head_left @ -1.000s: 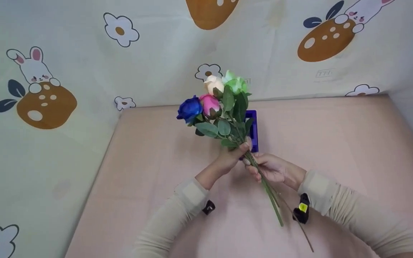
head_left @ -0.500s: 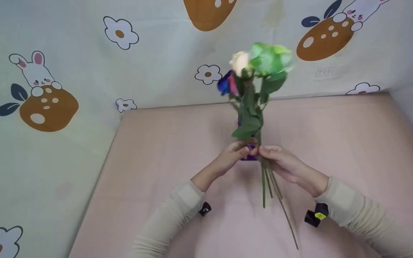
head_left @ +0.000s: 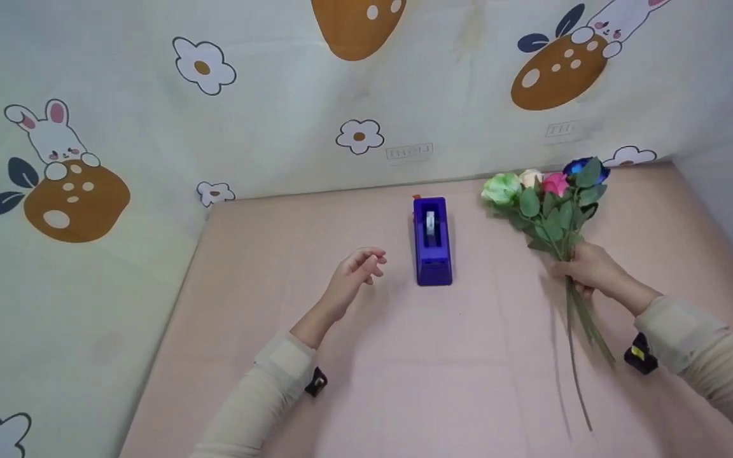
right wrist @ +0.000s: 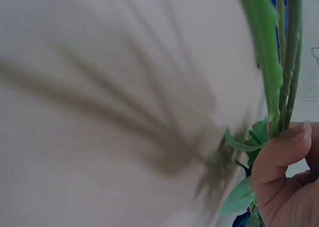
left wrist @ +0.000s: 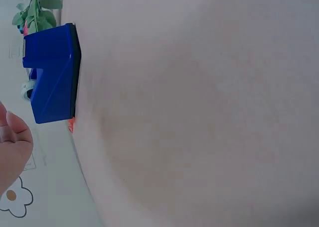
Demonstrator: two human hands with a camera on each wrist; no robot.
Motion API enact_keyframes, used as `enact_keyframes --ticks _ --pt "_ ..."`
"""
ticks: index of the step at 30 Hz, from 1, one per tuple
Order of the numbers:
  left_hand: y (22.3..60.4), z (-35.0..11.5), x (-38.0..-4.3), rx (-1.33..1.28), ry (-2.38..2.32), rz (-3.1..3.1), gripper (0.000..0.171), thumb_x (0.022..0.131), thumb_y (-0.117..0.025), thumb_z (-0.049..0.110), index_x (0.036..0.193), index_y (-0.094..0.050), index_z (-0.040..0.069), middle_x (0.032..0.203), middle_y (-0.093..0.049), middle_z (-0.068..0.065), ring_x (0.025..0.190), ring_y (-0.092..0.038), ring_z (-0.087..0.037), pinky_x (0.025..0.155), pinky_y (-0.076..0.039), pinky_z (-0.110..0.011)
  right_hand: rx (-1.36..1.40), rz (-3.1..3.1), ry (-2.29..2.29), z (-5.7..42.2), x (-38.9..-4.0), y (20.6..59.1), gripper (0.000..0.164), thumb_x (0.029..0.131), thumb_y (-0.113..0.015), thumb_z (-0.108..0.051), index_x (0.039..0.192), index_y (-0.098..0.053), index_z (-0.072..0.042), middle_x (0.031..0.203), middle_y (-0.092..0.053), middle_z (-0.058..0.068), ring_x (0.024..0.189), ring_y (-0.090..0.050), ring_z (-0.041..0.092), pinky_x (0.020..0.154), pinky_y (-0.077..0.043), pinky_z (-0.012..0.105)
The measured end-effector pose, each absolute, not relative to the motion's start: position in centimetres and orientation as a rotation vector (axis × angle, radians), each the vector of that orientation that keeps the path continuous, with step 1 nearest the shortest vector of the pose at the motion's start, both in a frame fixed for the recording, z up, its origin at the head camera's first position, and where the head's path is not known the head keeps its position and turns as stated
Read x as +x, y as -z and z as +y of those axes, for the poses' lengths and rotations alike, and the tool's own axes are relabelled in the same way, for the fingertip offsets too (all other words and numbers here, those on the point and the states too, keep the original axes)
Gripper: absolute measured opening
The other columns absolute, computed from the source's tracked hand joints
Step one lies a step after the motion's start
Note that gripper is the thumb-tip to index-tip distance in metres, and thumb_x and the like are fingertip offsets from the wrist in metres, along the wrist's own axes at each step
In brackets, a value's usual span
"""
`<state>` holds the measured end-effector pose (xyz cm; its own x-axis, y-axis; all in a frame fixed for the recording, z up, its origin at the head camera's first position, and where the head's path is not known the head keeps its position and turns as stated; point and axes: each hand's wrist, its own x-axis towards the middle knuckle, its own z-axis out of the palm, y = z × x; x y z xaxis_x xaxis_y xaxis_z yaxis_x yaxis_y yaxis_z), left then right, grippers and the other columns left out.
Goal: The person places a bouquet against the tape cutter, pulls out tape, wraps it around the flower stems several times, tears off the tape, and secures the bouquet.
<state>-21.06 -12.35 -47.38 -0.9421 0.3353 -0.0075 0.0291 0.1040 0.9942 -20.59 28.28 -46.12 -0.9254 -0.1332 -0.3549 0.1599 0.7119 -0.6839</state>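
A bunch of artificial roses [head_left: 554,216], with green, cream, pink and blue blooms, is gripped by its stems in my right hand [head_left: 589,267] at the right of the head view. In the right wrist view the thumb and fingers pinch the green stems [right wrist: 286,72]. My left hand [head_left: 350,280] is raised over the table with loosely curled fingers and holds nothing. Between the hands stands a blue tape dispenser [head_left: 433,254] with a roll of tape in its well. The left wrist view shows the dispenser [left wrist: 52,72] side-on, beyond part of the left hand [left wrist: 14,142].
The table [head_left: 404,394] has a pale pink cover. Behind it and along the left runs a light wall sheet [head_left: 277,114] printed with rabbits and flowers. A small orange piece [head_left: 416,197] shows at the dispenser's far end.
The roses have moved from the middle to the right in my right hand. My left hand has let go of them and drawn back left. The tape dispenser now shows fully.
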Motion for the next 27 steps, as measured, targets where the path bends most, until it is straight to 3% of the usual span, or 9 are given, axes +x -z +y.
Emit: enact_keyframes --ticks 3,9,17,23,27 --pt "47.7 -12.7 -20.8 0.365 -1.913 2.131 0.034 0.096 -0.045 0.021 0.118 -0.050 -0.003 0.114 -0.052 -0.023 0.087 -0.053 -0.013 0.074 -0.040 -0.026 0.045 2.506 1.097 28.5 -20.5 46.9 0.022 0.090 -0.050 -0.016 0.077 -0.042 0.000 0.044 -0.044 -0.002 0.037 -0.044 0.007 0.040 -0.042 0.024" --pt "45.7 -12.0 -19.9 0.375 -1.871 2.142 0.029 0.096 -0.043 0.013 0.117 -0.049 -0.007 0.106 -0.056 -0.011 0.086 -0.053 -0.014 0.074 -0.041 -0.029 0.007 2.501 1.198 26.9 -19.7 45.5 0.022 0.092 -0.051 -0.017 0.086 -0.039 0.001 0.046 -0.044 -0.002 0.036 -0.045 0.007 0.039 -0.045 0.025" --pt "42.6 -9.1 -18.8 0.514 -1.770 2.086 0.032 0.096 -0.042 0.011 0.119 -0.045 -0.011 0.112 -0.052 -0.023 0.089 -0.053 -0.016 0.076 -0.041 -0.027 -0.063 2.527 1.281 22.9 -20.7 43.4 0.032 0.092 -0.054 -0.025 0.094 -0.038 0.002 0.050 -0.046 0.001 0.037 -0.046 0.009 0.041 -0.047 0.028" --pt "43.2 -9.4 -19.1 0.482 -1.770 2.099 0.031 0.096 -0.043 0.011 0.118 -0.047 -0.009 0.110 -0.054 -0.018 0.089 -0.053 -0.017 0.074 -0.040 -0.026 -0.004 2.519 1.257 23.0 -22.1 45.5 0.026 0.093 -0.052 -0.021 0.084 -0.042 0.001 0.044 -0.046 -0.001 0.035 -0.047 0.007 0.041 -0.048 0.028" --pt "44.0 -10.4 -19.2 0.430 -1.767 2.129 0.030 0.096 -0.044 0.012 0.118 -0.048 -0.008 0.104 -0.057 -0.006 0.086 -0.053 -0.016 0.075 -0.041 -0.028 0.032 2.471 1.187 23.5 -22.1 47.6 0.023 0.092 -0.050 -0.017 0.079 -0.044 0.001 0.045 -0.046 0.000 0.036 -0.048 0.007 0.040 -0.047 0.027"
